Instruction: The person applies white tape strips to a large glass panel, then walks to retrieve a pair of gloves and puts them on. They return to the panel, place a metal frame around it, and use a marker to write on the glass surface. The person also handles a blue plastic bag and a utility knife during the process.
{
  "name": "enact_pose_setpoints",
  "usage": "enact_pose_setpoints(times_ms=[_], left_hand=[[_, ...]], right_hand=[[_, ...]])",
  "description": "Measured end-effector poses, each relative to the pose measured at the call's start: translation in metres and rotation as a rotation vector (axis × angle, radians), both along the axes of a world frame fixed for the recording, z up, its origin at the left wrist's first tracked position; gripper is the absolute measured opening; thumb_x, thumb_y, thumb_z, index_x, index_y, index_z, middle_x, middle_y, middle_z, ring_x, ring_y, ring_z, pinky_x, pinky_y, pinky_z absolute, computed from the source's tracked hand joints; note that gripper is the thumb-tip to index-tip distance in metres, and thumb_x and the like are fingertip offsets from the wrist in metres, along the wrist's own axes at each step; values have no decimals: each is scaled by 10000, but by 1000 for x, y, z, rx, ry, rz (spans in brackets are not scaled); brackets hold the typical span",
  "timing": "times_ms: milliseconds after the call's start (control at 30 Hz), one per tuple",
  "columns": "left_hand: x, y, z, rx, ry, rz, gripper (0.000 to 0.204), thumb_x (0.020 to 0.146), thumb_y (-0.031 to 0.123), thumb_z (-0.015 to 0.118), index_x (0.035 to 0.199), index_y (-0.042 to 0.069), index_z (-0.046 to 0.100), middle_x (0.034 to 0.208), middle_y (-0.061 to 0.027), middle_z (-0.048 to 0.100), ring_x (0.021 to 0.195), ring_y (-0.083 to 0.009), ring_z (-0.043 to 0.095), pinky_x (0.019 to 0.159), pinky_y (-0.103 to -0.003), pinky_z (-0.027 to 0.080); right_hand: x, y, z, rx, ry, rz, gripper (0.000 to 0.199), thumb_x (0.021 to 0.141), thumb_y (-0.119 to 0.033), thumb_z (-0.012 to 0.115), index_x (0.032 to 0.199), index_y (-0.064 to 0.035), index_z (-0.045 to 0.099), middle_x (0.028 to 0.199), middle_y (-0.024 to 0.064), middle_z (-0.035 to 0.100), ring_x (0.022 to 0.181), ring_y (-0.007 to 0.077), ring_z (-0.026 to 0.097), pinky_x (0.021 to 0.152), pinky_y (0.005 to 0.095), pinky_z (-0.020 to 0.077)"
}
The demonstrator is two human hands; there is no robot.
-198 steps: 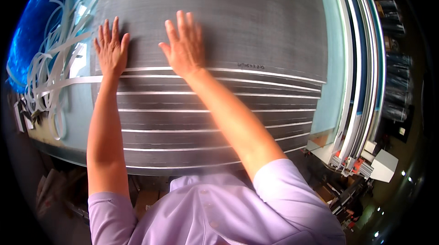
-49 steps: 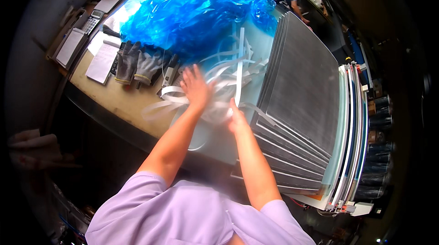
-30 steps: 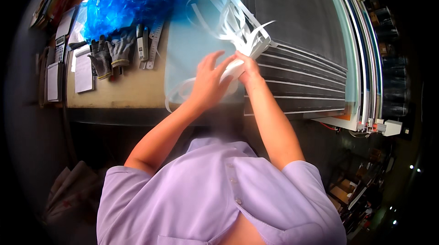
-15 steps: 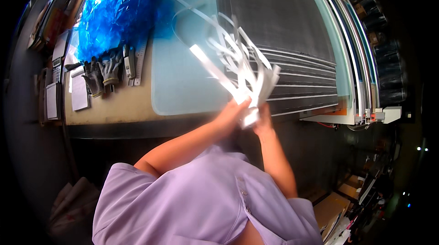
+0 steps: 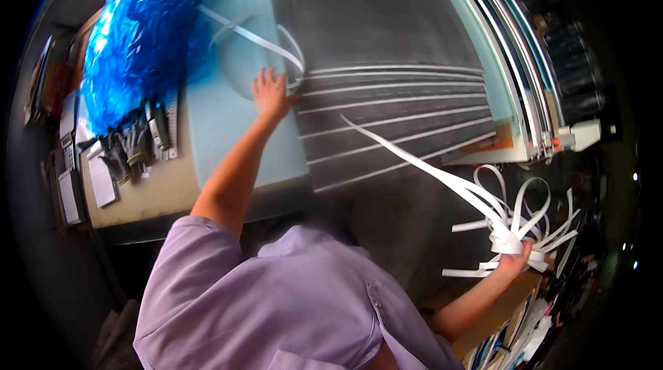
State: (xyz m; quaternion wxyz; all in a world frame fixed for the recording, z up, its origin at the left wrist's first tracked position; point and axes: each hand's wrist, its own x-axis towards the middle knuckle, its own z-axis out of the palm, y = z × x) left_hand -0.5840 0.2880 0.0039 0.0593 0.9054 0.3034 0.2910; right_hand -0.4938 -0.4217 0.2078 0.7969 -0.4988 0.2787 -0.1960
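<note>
My right hand point(image 5: 515, 261) is out at the right, closed round a bundle of white strips point(image 5: 507, 239). The strips curl and fan out on several sides, and a long one trails up toward the dark sheets. Over the pale blue mat point(image 5: 231, 128), my left hand point(image 5: 272, 96) reaches forward with its fingers apart and nothing in them. Just beyond its fingertips a loose white strip point(image 5: 259, 41) lies in a curve across the mat. Whether the hand touches this strip I cannot tell.
Dark grey sheets point(image 5: 380, 32) lie overlapped, their pale edges showing. A heap of blue plastic film point(image 5: 138, 45) covers the far left. Gloves point(image 5: 131, 150), a cutter point(image 5: 157, 125), a ruler point(image 5: 173, 125) and a notepad point(image 5: 102, 180) lie nearby. A framed machine point(image 5: 528, 94) borders the right.
My hands have parted. The right one has carried the white strips to the lower right; the left has let go of them and moved forward and left over the mat.
</note>
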Motion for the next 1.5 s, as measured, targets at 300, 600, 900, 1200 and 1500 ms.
enact_pose_setpoints(times_ms=[300,600,900,1200,1500], left_hand=[[115,-230,54,-646,-216,-652,140,931,27,460,934,38,599,745,-96,692,717,-230,691,659,-368,515],[157,-645,122,-686,44,-1433,156,791,-4,635,946,7,638,1058,-210,599,940,-391,607,755,-432,503],[212,-837,111,-573,321,-1829,314,851,105,625,1160,61,599,1262,-178,550,1056,-382,594,881,-454,495],[391,-789,17,-759,651,-1154,189,913,133,606,1062,51,688,975,-117,709,927,-201,688,784,-327,535],[576,-1083,9,-693,803,-1394,203,896,199,644,1069,97,677,985,-96,715,892,-236,696,794,-352,539]], right_hand=[[-13,34,-84,-303,-21,129,309,873,-242,722,1029,17,658,998,115,696,664,115,563,620,261,465],[11,-62,-104,-136,155,204,576,837,-343,733,1220,65,595,1053,115,658,846,191,593,770,309,481],[17,-284,-105,233,-64,-27,298,928,-294,641,1023,-12,647,924,80,642,922,193,616,838,341,493],[-3,-657,-151,41,-160,-676,408,941,-348,599,1199,-41,526,1167,165,584,1081,333,588,889,539,528],[-28,-787,-204,-505,1084,-940,398,910,-311,632,1169,-19,552,1121,165,619,1007,335,613,854,499,535]])
